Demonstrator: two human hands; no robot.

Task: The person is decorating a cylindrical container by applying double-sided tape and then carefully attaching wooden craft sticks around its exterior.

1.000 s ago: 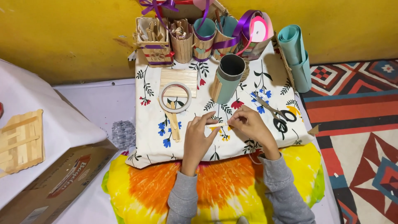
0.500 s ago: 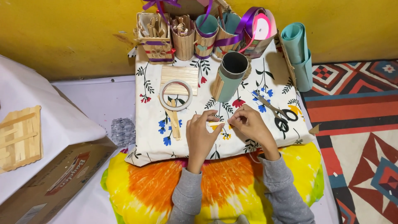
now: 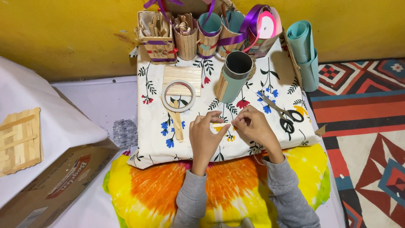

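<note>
My left hand (image 3: 204, 135) and my right hand (image 3: 253, 126) meet over a floral cloth (image 3: 270, 84) spread on a low surface. Between their fingertips they pinch a small flat wooden stick (image 3: 219, 125) with a yellowish strip on it. Just left of my left hand lie a few loose wooden sticks (image 3: 177, 122). A ring of tape (image 3: 179, 95) rests above them, partly on a flat panel of joined sticks (image 3: 182, 79). A teal cylinder (image 3: 234, 76) with sticks along its side stands above my hands.
Black-handled scissors (image 3: 280, 114) lie right of my right hand. Stick-made holders (image 3: 185, 31), purple ribbon (image 3: 253, 21) and rolled teal sheets (image 3: 303, 50) line the yellow wall. A cardboard box (image 3: 55, 181) with a stick panel (image 3: 19, 141) sits at left; a patterned rug (image 3: 367, 126) lies at right.
Both hands stay together on the small stick, with only slight finger shifts. The view has moved a little.
</note>
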